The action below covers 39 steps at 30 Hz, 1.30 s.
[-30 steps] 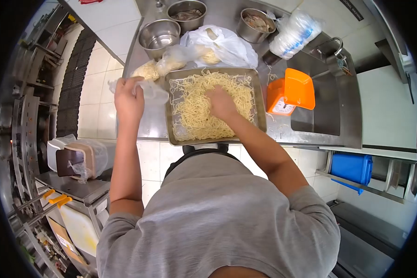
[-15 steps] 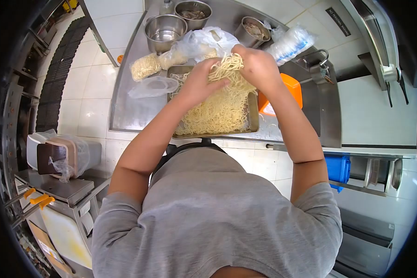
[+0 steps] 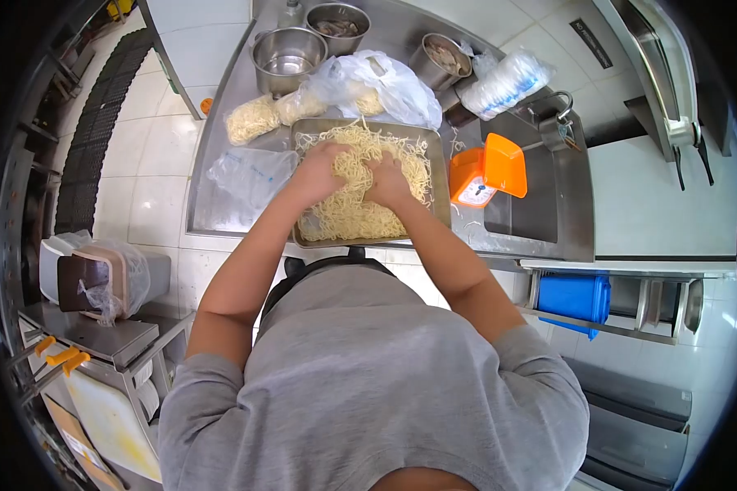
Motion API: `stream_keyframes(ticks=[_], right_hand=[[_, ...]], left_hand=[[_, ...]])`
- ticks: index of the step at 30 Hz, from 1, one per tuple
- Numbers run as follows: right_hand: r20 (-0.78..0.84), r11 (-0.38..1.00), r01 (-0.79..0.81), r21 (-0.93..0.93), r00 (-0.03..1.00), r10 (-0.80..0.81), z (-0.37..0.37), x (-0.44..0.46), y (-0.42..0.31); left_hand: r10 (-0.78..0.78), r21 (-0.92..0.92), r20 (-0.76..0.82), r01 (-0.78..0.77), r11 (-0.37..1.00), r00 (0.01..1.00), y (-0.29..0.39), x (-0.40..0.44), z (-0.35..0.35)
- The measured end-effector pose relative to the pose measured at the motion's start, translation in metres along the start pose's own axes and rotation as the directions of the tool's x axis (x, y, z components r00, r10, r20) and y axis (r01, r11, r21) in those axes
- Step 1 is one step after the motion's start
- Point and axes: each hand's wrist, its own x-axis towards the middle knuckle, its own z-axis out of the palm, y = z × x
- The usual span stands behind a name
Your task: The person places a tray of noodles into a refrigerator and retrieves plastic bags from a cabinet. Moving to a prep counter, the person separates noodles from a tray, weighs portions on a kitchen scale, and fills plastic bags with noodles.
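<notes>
Yellow noodles (image 3: pixel 360 217) fill much of a rectangular metal tray (image 3: pixel 444 176) on the steel counter. My left hand (image 3: pixel 319 173) is in the noodles at the tray's left side, its fingers curled into them. Just right of it, my right hand (image 3: pixel 387 180) is also sunk in the noodles, with fingertips partly buried. A clear plastic bag (image 3: pixel 252 182) lies flat at the tray's left. Behind the tray are bagged noodles (image 3: pixel 252 119) and a white plastic bag (image 3: pixel 385 78). An orange scale (image 3: pixel 471 182) stands to the right.
Metal pots (image 3: pixel 289 61) stand at the back of the counter, two of them with food inside. A roll of plastic bags (image 3: pixel 506 82) leans near the sink (image 3: pixel 520 214). Below on the right is a blue bin (image 3: pixel 573 301); plastic containers (image 3: pixel 123 278) stand at the left.
Both hands have come down from above the tray, where they held a raised bunch of noodles, into the noodle pile. The clear bag was let go earlier and now lies spread wider.
</notes>
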Motion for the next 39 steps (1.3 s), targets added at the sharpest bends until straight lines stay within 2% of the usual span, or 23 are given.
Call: stream_keyframes(ticks=[1, 4, 6, 8, 9, 10, 12, 14, 16, 18, 20, 22, 24, 25, 27, 30, 32, 34, 36, 37, 38, 39], right_hand=[[-0.054, 0.995, 0.099, 0.022, 0.994, -0.098, -0.008, 0.0, 0.002], [-0.041, 0.904, 0.031, 0.426, 0.999, -0.014, -0.069, -0.011, 0.005], [-0.127, 0.808, 0.109, 0.579, 0.991, -0.043, -0.101, -0.01, 0.019], [-0.234, 0.799, 0.258, 0.543, 0.96, -0.151, -0.165, -0.038, 0.0], [-0.289, 0.784, 0.291, 0.548, 0.946, -0.149, -0.187, -0.047, -0.001], [-0.346, 0.77, 0.324, 0.549, 0.927, -0.144, -0.209, -0.056, -0.001], [-0.458, 0.735, 0.296, 0.61, 0.889, 0.022, -0.252, -0.078, -0.011], [-0.503, 0.573, 0.363, 0.735, 0.858, 0.101, -0.291, -0.094, -0.01], [-0.548, 0.521, 0.431, 0.737, 0.832, 0.086, -0.329, -0.11, 0.002], [-0.595, 0.525, 0.47, 0.709, 0.799, 0.088, -0.374, -0.112, 0.055], [-0.64, 0.477, 0.512, 0.715, 0.754, 0.15, -0.424, -0.118, 0.098], [-0.703, 0.375, 0.641, 0.67, 0.71, 0.04, -0.456, -0.134, 0.101], [-0.8, 0.483, 0.665, 0.57, 0.583, 0.142, -0.495, -0.142, 0.125], [-0.774, 0.491, 0.643, 0.588, 0.623, 0.111, -0.511, -0.149, 0.134], [-0.784, 0.488, 0.616, 0.619, 0.525, 0.332, -0.515, -0.157, 0.126], [-0.796, 0.558, 0.572, 0.601, 0.494, 0.351, -0.52, -0.16, 0.153], [-0.798, 0.654, 0.544, 0.527, 0.58, 0.161, -0.525, -0.158, 0.202], [-0.723, 0.595, 0.51, 0.622, 0.666, 0.185, -0.505, -0.149, 0.237], [-0.667, 0.645, 0.433, 0.63, 0.727, 0.165, -0.47, -0.137, 0.272], [-0.649, 0.72, 0.376, 0.583, 0.749, 0.135, -0.445, -0.127, 0.281], [-0.683, 0.744, 0.413, 0.525, 0.726, 0.079, -0.412, -0.12, 0.271], [-0.585, 0.758, 0.305, 0.577, 0.802, 0.123, -0.382, -0.121, 0.244]], left_hand=[[0.028, -0.024, -0.016, -0.028, 0.999, 0.999, 0.001, -0.001, -0.003], [0.118, -0.128, -0.059, -0.125, 0.984, 0.991, 0.02, 0.001, -0.017], [0.18, -0.234, -0.099, -0.199, 0.952, 0.979, 0.047, 0.006, -0.027], [0.187, -0.317, -0.112, -0.213, 0.924, 0.976, 0.066, 0.021, -0.019], [0.193, -0.358, -0.116, -0.222, 0.907, 0.974, 0.074, 0.029, -0.015], [0.175, -0.323, -0.088, -0.194, 0.926, 0.981, 0.077, 0.038, -0.008], [0.139, -0.25, -0.04, -0.144, 0.957, 0.99, 0.075, 0.054, 0.013], [0.123, -0.223, -0.028, -0.126, 0.967, 0.992, 0.068, 0.058, 0.03], [0.059, -0.142, 0.014, -0.057, 0.988, 0.998, 0.061, 0.058, 0.043], [-0.059, 0.003, 0.071, 0.059, 0.998, 0.996, 0.05, 0.054, 0.051], [-0.049, 0.084, 0.103, 0.041, 0.996, 0.993, 0.026, 0.049, 0.064], [-0.045, 0.182, 0.104, 0.026, 0.983, 0.993, 0.004, 0.045, 0.075], [-0.041, 0.294, 0.079, 0.016, 0.956, 0.996, -0.006, 0.043, 0.086], [-0.071, 0.319, 0.073, 0.044, 0.947, 0.995, 0.015, 0.038, 0.077], [-0.131, 0.368, 0.056, 0.102, 0.924, 0.99, 0.052, 0.03, 0.057], [-0.004, 0.352, -0.089, 0.035, 0.935, 0.996, 0.065, 0.036, 0.065], [-0.027, 0.247, -0.02, 0.031, 0.969, 0.999, 0.083, 0.044, 0.066], [-0.053, 0.146, 0.041, 0.047, 0.988, 0.998, 0.096, 0.051, 0.077], [-0.083, 0.056, 0.098, 0.078, 0.995, 0.992, 0.104, 0.057, 0.094], [-0.052, -0.002, 0.1, 0.053, 0.999, 0.994, 0.103, 0.061, 0.106], [-0.021, -0.059, 0.101, 0.027, 0.998, 0.995, 0.099, 0.066, 0.12], [0.009, -0.116, 0.102, 0.003, 0.993, 0.995, 0.099, 0.07, 0.132]])
